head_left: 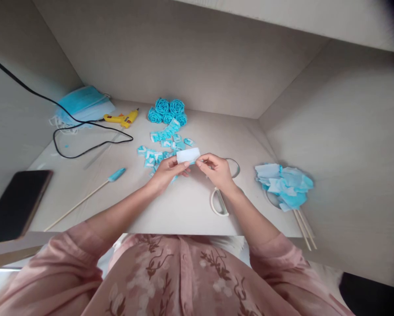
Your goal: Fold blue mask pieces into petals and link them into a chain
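Between my two hands is a small white and blue fabric piece (188, 155), held up over the table. My left hand (170, 171) pinches its left and lower edge. With thumb and fingertips, my right hand (215, 170) grips its lower right corner. Folded blue pieces (155, 157) lie just behind my left hand, partly hidden by it. Under my right hand and wrist are scissors with white handles (219, 204), mostly covered. Farther back sit several rolled blue fabric roses (167, 112), with a row of folded pieces (166, 131) in front.
A yellow glue gun (123, 117) with a black cord lies back left beside blue face masks (85, 105). Left are a blue-tipped stick (85, 199) and a dark phone (17, 204). Cut fabric pieces (285, 184) are piled right, near wooden sticks (305, 230). Walls enclose the table.
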The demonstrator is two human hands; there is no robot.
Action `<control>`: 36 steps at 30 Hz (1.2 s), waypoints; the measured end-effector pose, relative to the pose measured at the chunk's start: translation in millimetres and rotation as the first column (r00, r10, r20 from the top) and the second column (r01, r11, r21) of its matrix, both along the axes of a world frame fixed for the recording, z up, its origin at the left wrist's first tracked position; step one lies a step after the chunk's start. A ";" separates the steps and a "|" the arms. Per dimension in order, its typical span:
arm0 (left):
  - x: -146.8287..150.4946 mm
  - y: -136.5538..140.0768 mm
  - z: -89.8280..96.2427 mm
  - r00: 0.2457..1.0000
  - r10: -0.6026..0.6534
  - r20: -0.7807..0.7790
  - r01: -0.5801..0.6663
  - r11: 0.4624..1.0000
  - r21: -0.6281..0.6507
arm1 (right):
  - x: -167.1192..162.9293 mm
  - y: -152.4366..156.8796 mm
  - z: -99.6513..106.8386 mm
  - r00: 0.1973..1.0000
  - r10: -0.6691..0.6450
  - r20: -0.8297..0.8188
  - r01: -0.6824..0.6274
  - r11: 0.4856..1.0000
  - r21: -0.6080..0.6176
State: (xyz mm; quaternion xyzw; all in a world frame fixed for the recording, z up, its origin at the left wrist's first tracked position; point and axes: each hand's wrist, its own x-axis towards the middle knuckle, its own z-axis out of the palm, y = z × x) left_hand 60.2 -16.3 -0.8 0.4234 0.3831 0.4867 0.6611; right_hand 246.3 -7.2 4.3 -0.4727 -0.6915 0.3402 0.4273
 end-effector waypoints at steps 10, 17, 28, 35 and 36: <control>-2.3 3.1 -2.3 0.987 0.143 -0.067 -0.138 0.987 0.081 | -2.0 1.7 -5.3 0.984 0.080 -0.160 -0.097 0.990 -0.101; -0.8 4.2 -2.9 0.987 0.134 -0.093 -0.123 0.986 0.117 | -2.0 7.0 -10.0 0.974 0.139 -0.179 -0.171 0.970 -0.174; -4.6 7.9 -4.1 0.972 0.181 -0.146 -0.145 0.962 0.232 | -2.4 3.8 -5.1 0.983 0.081 0.168 -0.092 0.994 0.063; -6.0 8.7 -9.2 0.963 0.196 -0.186 -0.141 0.952 0.272 | -4.3 3.7 0.2 0.974 0.074 0.213 -0.112 0.979 0.172; -6.2 8.6 -9.1 0.963 0.193 -0.190 -0.136 0.952 0.275 | -4.1 4.2 0.5 0.974 0.074 0.214 -0.114 0.977 0.178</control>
